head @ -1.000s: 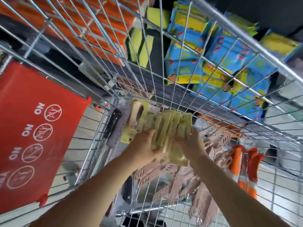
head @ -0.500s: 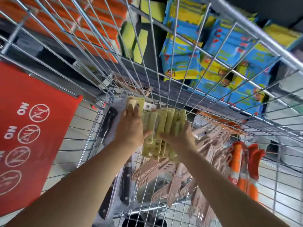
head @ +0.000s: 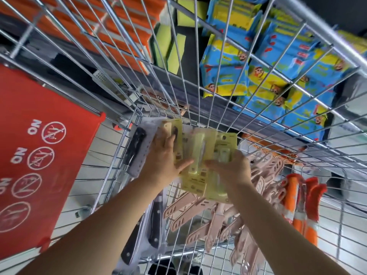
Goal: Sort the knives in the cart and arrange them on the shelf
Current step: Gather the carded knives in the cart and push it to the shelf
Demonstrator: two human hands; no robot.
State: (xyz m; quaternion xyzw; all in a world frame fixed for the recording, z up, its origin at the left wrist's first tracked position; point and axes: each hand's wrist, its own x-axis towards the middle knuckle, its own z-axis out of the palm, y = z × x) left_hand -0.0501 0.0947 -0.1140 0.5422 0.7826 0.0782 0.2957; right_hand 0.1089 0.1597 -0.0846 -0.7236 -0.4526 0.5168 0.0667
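Store aisle, wire cart (head: 321, 31) beside shelf (head: 218, 100) | progress: early, you're sorting inside the cart, no knives visibly shelved | left hand (head: 164, 157) spread flat, pressing yellow knife packs (head: 210, 155); right hand (head: 232, 169) grips that stack | count: yellow at least four; pink knives (head: 208, 221) roughly a dozen, tangled; orange knives (head: 297, 201) about three; black-handled knives (head: 137, 143) at least three

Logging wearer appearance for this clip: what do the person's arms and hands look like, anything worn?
The left forearm and right forearm are bare, with no sleeve in view. The left hand and right hand wear no gloves; no watch, ring or band is visible.
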